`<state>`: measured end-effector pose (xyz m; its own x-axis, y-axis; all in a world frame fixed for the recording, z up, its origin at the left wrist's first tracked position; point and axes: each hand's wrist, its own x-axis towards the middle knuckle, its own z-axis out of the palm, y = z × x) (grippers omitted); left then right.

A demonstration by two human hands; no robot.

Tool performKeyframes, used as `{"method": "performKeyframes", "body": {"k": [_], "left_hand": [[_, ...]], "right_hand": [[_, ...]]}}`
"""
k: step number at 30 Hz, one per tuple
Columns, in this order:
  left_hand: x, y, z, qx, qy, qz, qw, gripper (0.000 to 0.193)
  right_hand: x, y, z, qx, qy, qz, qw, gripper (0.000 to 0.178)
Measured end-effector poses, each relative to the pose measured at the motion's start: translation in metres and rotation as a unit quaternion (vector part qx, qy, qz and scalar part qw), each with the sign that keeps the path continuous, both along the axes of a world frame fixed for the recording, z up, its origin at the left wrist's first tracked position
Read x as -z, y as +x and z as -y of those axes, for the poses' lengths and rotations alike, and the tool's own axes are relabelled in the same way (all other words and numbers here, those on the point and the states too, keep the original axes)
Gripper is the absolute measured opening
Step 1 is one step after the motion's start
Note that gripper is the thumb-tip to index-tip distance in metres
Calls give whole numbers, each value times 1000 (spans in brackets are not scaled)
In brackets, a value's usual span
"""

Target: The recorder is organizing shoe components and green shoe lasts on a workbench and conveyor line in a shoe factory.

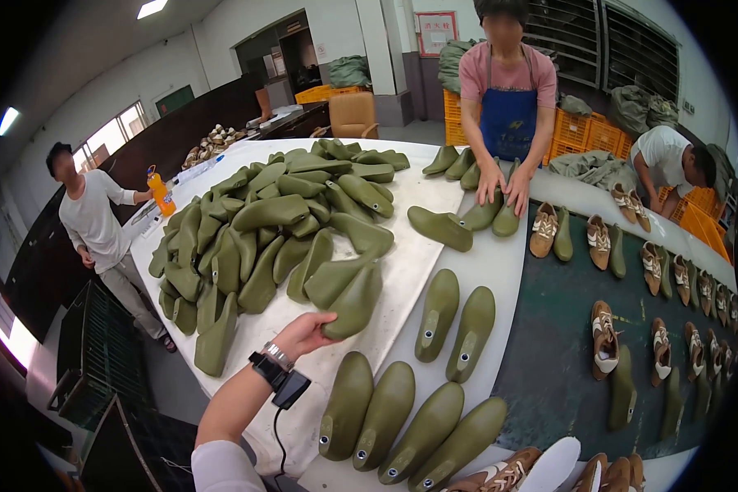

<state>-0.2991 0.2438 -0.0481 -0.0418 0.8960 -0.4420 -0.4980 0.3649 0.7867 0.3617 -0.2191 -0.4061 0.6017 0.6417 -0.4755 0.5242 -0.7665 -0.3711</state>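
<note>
My left hand [307, 334] is closed on one end of an olive-green shoe last [359, 302]. That last is tilted at the near right edge of a large heap of similar lasts [275, 213], overlapping another one behind it. A watch and a small black device with a cable [280, 379] are strapped on my left wrist. To the right of the hand, two lasts [473, 332] lie side by side on a pale strip. Nearer to me, several more lasts [389, 414] lie in a row, each showing a metal-rimmed hole. My right hand is out of view.
Across the table a co-worker in a blue apron [510, 123] has both hands on lasts [507, 215]. A dark green belt [562, 328] at right bears brown-and-white sneakers [604, 332] beside lasts. An orange bottle [161, 195] stands at the far left, near another person. Orange crates [572, 127] are stacked behind.
</note>
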Motion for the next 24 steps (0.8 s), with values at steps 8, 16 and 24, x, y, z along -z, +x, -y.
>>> {"method": "performKeyframes", "body": {"k": [8,16,24], "left_hand": [[26,-43,-137,-166,152,-414,882,54],[49,-59,-96,125,9,-571,811,76],[39,-68,-11,187,97,-623,753,63]], "right_hand": [[-22,-2,21,40,-33,19,999,48],[-23,2,48,66,-62,18,996,50],[-24,-1,86,107,-85,7,991,51]]}}
